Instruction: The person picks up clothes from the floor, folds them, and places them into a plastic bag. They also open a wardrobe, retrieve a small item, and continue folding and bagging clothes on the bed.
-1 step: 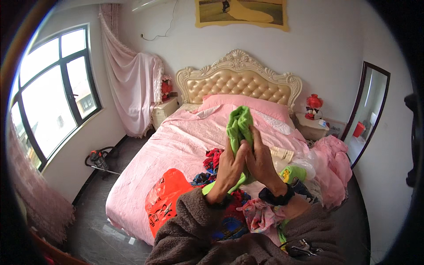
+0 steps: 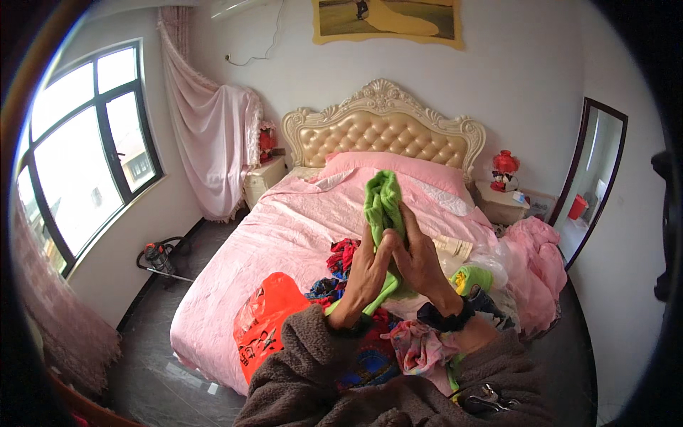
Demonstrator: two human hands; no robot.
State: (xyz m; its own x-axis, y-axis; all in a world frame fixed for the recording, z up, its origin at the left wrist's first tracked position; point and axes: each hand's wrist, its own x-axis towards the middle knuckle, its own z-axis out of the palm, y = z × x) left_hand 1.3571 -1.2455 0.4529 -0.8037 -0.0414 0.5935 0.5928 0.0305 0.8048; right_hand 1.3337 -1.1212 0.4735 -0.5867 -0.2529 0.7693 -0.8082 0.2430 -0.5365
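A bright green knit garment (image 2: pixel 383 203) is bunched up in front of me, above the middle of the bed, with a lighter green part hanging down between my wrists. On its left side my left hand (image 2: pixel 366 274) grips it, and my right hand (image 2: pixel 421 263) closes on it from the right. The thumbs come together at its lower part; some fingertips are hidden behind the cloth. Below my hands lie a pink patterned garment (image 2: pixel 413 347) and a dark blue and red one (image 2: pixel 373 363). A red and blue cloth (image 2: pixel 343 257) rests beyond my left hand.
The bed (image 2: pixel 235 249) has a pink cover. At its near left lies a red plastic bag (image 2: pixel 267 317); to the right are a green and yellow bundle (image 2: pixel 473 280) and piled pink fabric (image 2: pixel 532 263). A shiny metal item (image 2: pixel 487 398) sits by my right sleeve. A vacuum cleaner (image 2: pixel 160 257) stands on the floor.
The green knit garment and both hands have shifted very slightly to the left. The grip looks the same.
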